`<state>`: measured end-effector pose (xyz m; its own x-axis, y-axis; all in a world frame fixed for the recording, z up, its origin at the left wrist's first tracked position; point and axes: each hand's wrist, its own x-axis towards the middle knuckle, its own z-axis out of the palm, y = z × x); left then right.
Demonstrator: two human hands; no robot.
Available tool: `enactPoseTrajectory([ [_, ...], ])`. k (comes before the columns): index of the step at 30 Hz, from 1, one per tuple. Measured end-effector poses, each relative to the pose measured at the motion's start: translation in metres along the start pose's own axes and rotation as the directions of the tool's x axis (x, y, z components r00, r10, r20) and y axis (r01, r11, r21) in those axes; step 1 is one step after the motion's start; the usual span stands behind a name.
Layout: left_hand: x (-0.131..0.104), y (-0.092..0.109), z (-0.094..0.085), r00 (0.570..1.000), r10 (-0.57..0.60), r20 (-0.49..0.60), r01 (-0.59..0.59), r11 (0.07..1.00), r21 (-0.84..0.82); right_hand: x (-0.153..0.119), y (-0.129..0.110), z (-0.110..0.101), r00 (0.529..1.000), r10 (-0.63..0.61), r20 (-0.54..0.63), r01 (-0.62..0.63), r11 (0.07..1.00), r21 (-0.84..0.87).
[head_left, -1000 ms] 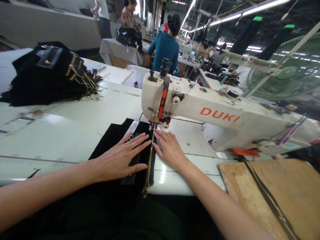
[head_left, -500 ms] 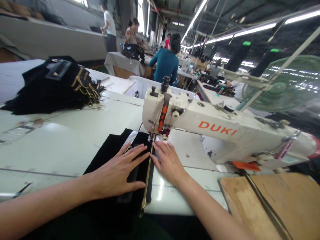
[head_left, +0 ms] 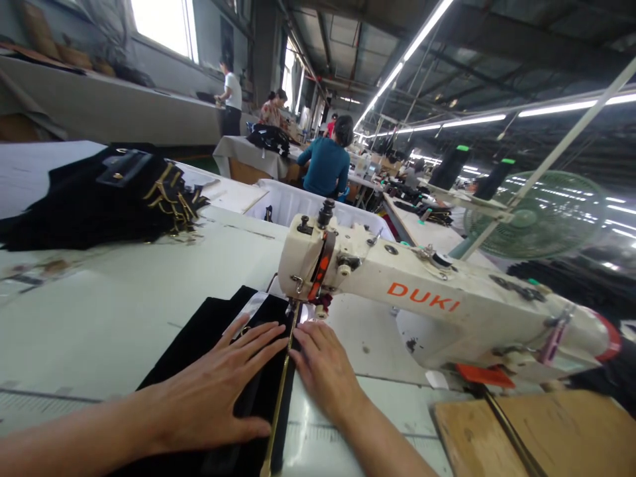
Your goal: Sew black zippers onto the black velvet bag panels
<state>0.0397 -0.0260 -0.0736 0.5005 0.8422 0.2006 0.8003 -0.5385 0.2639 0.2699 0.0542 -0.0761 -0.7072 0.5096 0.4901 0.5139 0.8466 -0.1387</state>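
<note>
Note sewing machine (head_left: 422,298) & black cloth (head_left: 196,341) now lower in head view vs 0.5 s ago. Lies on table (head_left: 223,262) at needle end, w/ gold zip (head_left: 281,397) near R edge. Pressed by L hand (head_left: 211,394), flat, grip spread apart; touched by R hand (head_left: 325,368) just R of zip, can't tell re grip's pinch.

Pressing black cloth (head_left: 196,334) flat beneath the spread left hand (head_left: 213,384). Resting the right hand (head_left: 322,363) beside a gold zipper (head_left: 280,397) running between both. Facing a white sewing machine (head_left: 422,285), needle end just ahead of both hands. Seeing heaped black pieces (head_left: 89,205) beyond the left hand and a wooden board (head_left: 561,424) right of the right hand.
</note>
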Motion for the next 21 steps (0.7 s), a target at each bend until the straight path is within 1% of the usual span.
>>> enactPoseTrajectory([
  [5, 0.003, 0.000, -0.003, 1.000, 0.014, 0.010, -0.014, 1.000, -0.015, -0.001, 0.001, 0.004, 1.000, -0.002, -0.014, 0.002, 1.000, 0.003],
  [11, 0.002, -0.006, 0.001, 1.000, 0.007, -0.017, -0.007, 1.000, 0.003, 0.002, -0.002, -0.001, 0.997, 0.027, 0.076, -0.024, 0.999, -0.038],
  [15, 0.000, -0.004, 0.000, 0.999, -0.002, -0.034, 0.002, 1.000, 0.008, 0.004, -0.003, 0.001, 0.996, 0.003, 0.085, 0.006, 0.994, -0.113],
  [18, 0.006, -0.005, -0.003, 0.999, -0.029, 0.013, 0.029, 1.000, 0.001, 0.005, -0.001, 0.006, 0.996, -0.010, 0.088, 0.023, 0.988, -0.153],
  [21, 0.016, -0.011, -0.005, 0.997, -0.045, 0.069, 0.046, 0.999, -0.017, 0.006, 0.004, 0.011, 0.997, 0.018, 0.072, -0.004, 0.982, -0.189],
])
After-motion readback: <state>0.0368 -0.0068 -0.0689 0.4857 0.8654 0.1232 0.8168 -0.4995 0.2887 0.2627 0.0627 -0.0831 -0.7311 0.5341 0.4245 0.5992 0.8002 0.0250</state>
